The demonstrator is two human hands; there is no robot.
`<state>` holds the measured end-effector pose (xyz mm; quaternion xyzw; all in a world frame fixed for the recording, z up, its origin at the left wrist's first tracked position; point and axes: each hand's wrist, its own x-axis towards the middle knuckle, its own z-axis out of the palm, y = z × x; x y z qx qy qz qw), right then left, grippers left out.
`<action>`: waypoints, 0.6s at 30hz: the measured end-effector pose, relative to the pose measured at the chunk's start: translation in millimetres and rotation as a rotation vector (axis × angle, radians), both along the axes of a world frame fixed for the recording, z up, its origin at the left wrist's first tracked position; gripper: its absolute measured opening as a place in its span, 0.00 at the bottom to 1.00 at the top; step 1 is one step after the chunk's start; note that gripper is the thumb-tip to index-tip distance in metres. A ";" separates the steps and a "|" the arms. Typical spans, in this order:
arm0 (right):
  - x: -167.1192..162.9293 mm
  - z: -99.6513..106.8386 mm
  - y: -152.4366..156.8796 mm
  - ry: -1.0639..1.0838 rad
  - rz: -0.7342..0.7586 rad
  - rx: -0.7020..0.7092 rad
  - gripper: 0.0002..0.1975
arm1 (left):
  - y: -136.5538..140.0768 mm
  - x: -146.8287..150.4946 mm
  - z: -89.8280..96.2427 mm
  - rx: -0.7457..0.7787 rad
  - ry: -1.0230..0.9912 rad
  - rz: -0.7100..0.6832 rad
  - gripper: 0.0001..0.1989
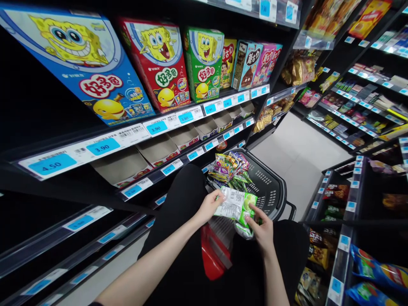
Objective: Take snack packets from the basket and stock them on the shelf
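My left hand [209,206] pinches the left edge of a white and green snack packet [232,201] with its barcode side up. My right hand [262,227] has its fingers closed on green packets [249,206] overlapping the white one's right end; how many it holds is hard to make out. Both hands are above my lap, over the near side of a black shopping basket [276,187]. Inside the basket lies a pile of colourful snack packets [230,165], to the far left. Below my hands a red piece [214,255] shows between my legs, its kind unclear.
Shelves on the left carry blue [108,80], red [159,68] and green [205,63] snack boxes above a row of open cardboard trays [159,149]. Price-tagged shelf edges run close by my left knee. At right stands a low rack [346,221] with bagged snacks. Grey floor [309,140] lies beyond the basket.
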<state>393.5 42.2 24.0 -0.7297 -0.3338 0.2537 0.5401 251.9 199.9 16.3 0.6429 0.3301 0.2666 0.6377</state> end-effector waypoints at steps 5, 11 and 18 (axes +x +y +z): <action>-0.2 -2.0 2.0 0.043 -0.076 0.011 0.13 | -2.0 -0.5 2.2 0.017 -0.014 -0.043 0.11; 0.6 -0.5 7.3 -0.067 -0.160 -0.018 0.12 | -6.7 -3.4 10.9 0.074 0.034 -0.084 0.11; 9.8 -2.7 0.0 -0.010 -0.025 -0.021 0.12 | -5.0 -2.0 7.1 -0.005 -0.036 -0.054 0.10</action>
